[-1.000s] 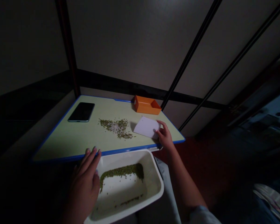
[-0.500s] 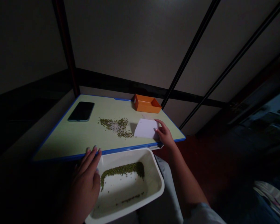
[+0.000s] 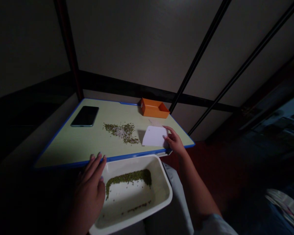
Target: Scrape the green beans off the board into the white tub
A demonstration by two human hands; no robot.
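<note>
In my right hand (image 3: 174,141) is a thin white card (image 3: 155,136), pinched between thumb and fingers and tilted up from the tabletop. Left of it, green beans (image 3: 129,130), which look like mung beans, lie scattered with small whitish bits among them. My left hand (image 3: 91,187) rests along the left rim of a white plastic basin (image 3: 165,178), fingers stretched out and their tips at the table's edge. Inside the basin, more green beans (image 3: 129,177) form a band along the far side, with a thin dark row near the front.
The pale green table (image 3: 63,147) has a blue edge. An orange open box (image 3: 155,112) stands at its back right, and a dark-screened tablet or phone (image 3: 85,116) lies at the left. Small clear scraps (image 3: 155,122) lie in front of the box. Panelled wall rises behind.
My right hand and the white card have shifted slightly right and toward me. My left hand, the basin and the bean pile look unchanged.
</note>
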